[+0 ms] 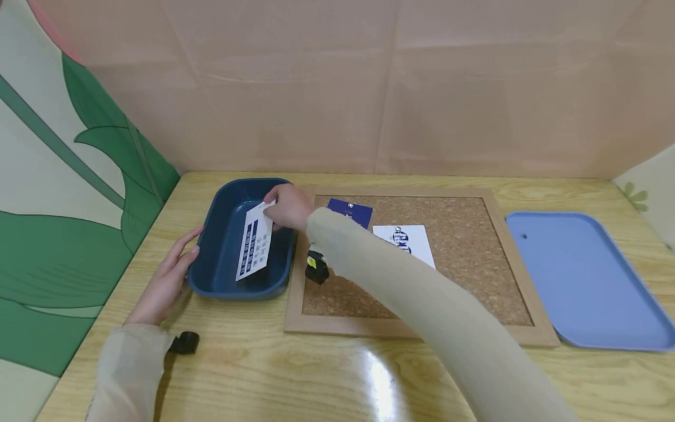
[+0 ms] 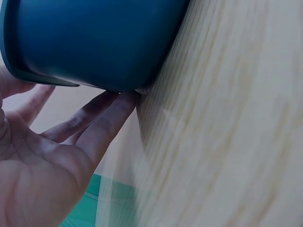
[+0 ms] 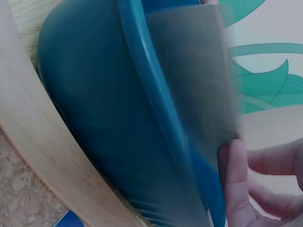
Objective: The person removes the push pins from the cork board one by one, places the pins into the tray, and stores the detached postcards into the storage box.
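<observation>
My right hand (image 1: 290,206) pinches a white printed card (image 1: 255,243) at its upper corner, holding it tilted over the blue plastic basin (image 1: 274,289). The card has dark blue bands and lines of print. In the right wrist view, the card's blurred back (image 3: 191,71) rises past the basin's rim (image 3: 151,71), with my right thumb and fingers (image 3: 236,184) at its edge. My left hand (image 1: 167,281) rests against the basin's left side. The left wrist view shows its fingers (image 2: 106,125) extended, touching the basin's outer wall (image 2: 94,42) low down.
Right of the basin lies a wood-framed cork board (image 1: 464,252). A dark blue card (image 1: 358,214) and a white card (image 1: 416,251) are pinned on it, partly behind my right arm. A light blue tray (image 1: 590,281), with a small dark item (image 1: 524,236), lies farther right.
</observation>
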A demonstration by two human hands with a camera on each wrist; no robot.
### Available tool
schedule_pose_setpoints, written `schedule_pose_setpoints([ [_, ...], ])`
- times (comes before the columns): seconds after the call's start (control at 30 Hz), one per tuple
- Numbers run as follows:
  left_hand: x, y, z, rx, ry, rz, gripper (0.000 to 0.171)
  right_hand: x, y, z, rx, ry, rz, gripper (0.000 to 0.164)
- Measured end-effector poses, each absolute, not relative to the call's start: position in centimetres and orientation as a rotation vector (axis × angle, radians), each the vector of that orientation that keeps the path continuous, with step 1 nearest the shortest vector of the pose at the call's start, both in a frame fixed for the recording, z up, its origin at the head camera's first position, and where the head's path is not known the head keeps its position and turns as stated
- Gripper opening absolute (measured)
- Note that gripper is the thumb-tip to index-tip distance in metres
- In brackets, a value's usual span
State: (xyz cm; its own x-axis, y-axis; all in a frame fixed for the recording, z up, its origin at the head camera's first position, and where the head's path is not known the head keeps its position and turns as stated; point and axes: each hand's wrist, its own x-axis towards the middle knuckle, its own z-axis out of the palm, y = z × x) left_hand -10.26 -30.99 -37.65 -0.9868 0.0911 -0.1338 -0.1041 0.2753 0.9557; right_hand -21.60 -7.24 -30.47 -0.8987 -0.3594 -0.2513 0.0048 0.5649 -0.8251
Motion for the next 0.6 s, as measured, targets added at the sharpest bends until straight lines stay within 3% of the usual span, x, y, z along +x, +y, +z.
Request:
schedule_pose_setpoints([
  [0.6, -10.2, -31.1, -37.7, -0.082, 2.405, 1.773, 0.055, -21.5, -6.1, -30.3, -0.323, 2.430, -1.223, 0.027],
])
